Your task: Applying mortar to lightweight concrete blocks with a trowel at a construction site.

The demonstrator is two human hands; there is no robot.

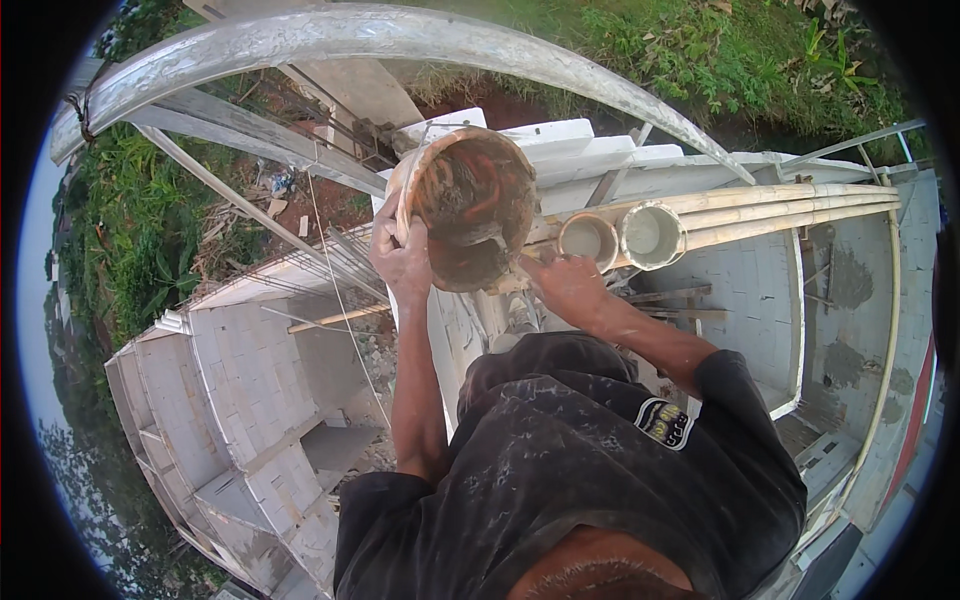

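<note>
Mtl. beam point(300, 42) w/ grn. veg. point(740, 65) behind, block walls point(250, 350) lwr. L.

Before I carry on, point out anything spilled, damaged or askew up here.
The bucket held by the left hand is unevenly caked inside with residue. At right, the grey wall shows irregular dark patches against its paler surface; whether damp or mortar, I cannot tell.

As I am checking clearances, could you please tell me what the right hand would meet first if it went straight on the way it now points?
Most likely the dirty orange-brown bucket: its edge lies just ahead of the right hand, though depth is unclear and they may already touch.
</note>
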